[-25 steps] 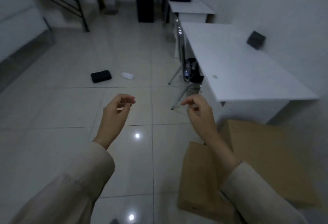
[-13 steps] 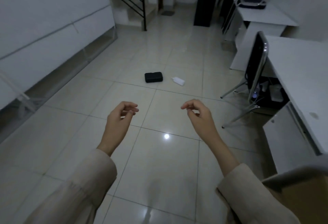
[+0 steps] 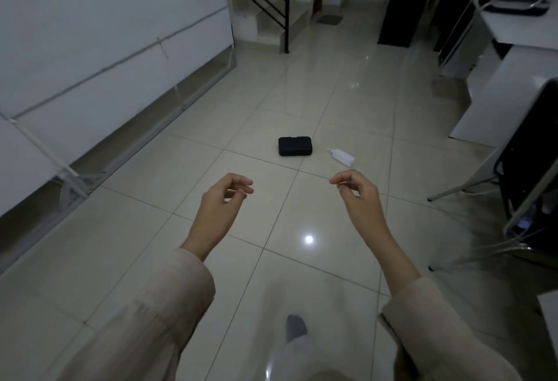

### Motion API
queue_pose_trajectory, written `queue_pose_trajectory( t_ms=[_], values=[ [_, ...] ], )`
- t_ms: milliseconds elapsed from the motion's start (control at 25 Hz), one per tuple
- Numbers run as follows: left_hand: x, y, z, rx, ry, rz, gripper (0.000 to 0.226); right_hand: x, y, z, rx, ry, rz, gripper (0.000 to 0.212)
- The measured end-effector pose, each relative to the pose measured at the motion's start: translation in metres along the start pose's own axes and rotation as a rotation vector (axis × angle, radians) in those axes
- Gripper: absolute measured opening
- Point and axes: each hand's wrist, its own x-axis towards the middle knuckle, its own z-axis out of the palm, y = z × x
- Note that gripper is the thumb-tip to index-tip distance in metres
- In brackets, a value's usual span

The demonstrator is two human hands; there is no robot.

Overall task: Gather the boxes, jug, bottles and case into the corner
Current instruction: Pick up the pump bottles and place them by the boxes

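Two items remain in view on the tiled floor [image 3: 151,187], out in the open middle and well away from any wall: a black case [image 3: 294,146] lying flat, and just beside it on the right a small white bottle [image 3: 342,157] on its side. A grey-socked foot [image 3: 296,326] shows at the bottom edge of the floor; a chair [image 3: 525,175] and desks [image 3: 498,99] line the right edge, and white panels [image 3: 105,57] line the left. Left hand [image 3: 222,202] and right hand [image 3: 359,198] hang ahead of the body, fingers loosely curled, holding nothing; neither touches an object. The step in hand appears to be the approach to the case and bottle. Judged best practice: stop with both items within reach, then take the case by its long edges with the left hand and the bottle round its body with the right, so that one trip serves. A bottle on its side may roll when nudged; close on it from above.
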Motion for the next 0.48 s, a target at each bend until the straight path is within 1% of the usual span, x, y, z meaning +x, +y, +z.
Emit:
queue_pose_trajectory(
  t_ms=[80, 200, 480],
  values=[
    [0.051, 0.003, 0.016, 0.013, -0.002, -0.024, 0.027, 0.052, 0.013, -0.007, 0.0, 0.015, 0.035, 0.03],
    [0.12, 0.007, 0.043, 0.031, -0.027, -0.03, 0.027, 0.121, 0.027, -0.02, -0.004, 0.031, 0.038, 0.032],
    [0.26, -0.008, 0.106, 0.045, -0.115, -0.079, 0.024, 0.239, 0.081, -0.039, -0.002, 0.097, 0.125, 0.03]
  ],
)
